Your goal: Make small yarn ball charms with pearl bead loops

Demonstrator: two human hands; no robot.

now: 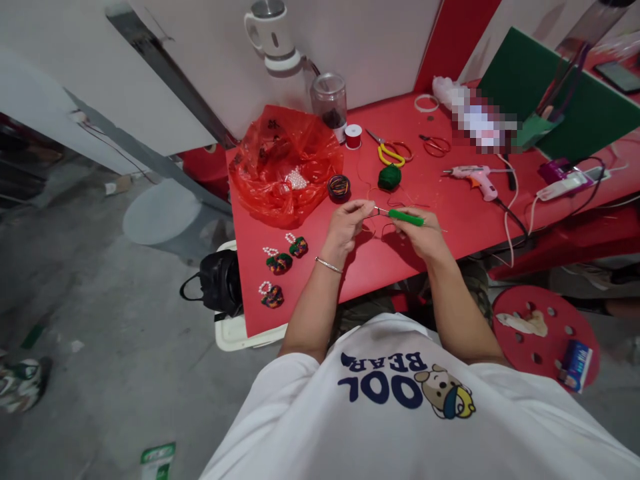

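My right hand (417,230) grips a crochet hook (406,217) by its green handle, its thin metal shaft pointing left. At the tip, my left hand (346,225) is closed in a pinch on dark yarn (377,211), a little of which loops round the shaft. Loose strands trail on the red table below both hands. Just beyond them lie a multicoloured yarn ball (339,188) and a dark green yarn ball (389,178). Left of my left arm sit several small crocheted pieces (279,263) in green and mixed colours, each with a loop of white beads.
A red plastic bag (273,200) with white beads lies at the table's left. Behind are a jar (329,100), a red thread spool (353,137), yellow-handled scissors (390,155) and red-handled snips (436,145). A pink glue gun (475,179) with its cord lies to the right.
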